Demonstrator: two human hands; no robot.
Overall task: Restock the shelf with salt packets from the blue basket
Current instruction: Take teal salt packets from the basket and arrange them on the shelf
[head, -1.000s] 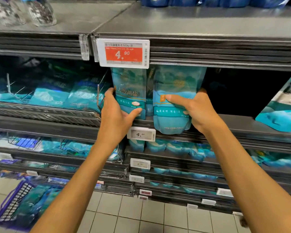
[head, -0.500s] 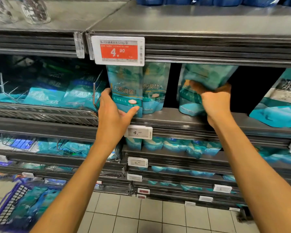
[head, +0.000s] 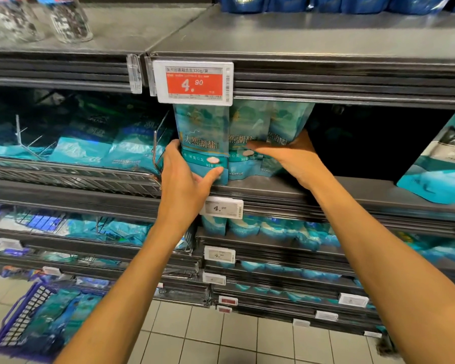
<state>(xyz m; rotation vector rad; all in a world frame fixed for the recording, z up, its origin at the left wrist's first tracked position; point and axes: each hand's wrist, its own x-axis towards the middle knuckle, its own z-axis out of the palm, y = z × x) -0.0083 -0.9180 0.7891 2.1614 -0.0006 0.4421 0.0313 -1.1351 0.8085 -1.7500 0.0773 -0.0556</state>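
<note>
Teal film pouches of salt are standing upright in a row at the front of the shelf [head: 326,191], just under the red price tag [head: 193,84]. The left hand [head: 187,179] is gripping the leftmost salt packet [head: 201,143], its fingers curling round the packet's left edge and its thumb pressing the lower front. The right hand [head: 290,156] is lying flat and open across the fronts of the neighbouring packets [head: 250,127], fingers straight, pressing them back and towards the left one. More packets are waiting in the blue basket [head: 16,319] on the floor at lower left.

These pouches are probably dense for their size, with a soft, shifting fill and a glossy skin that is likely sliding easily under dry fingers. They are standing on a gusseted base, so they may be prone to slumping or toppling forward. Taking hold low on the sides, where the fill is firm, looks safer than pinching the thin top seal.
</note>
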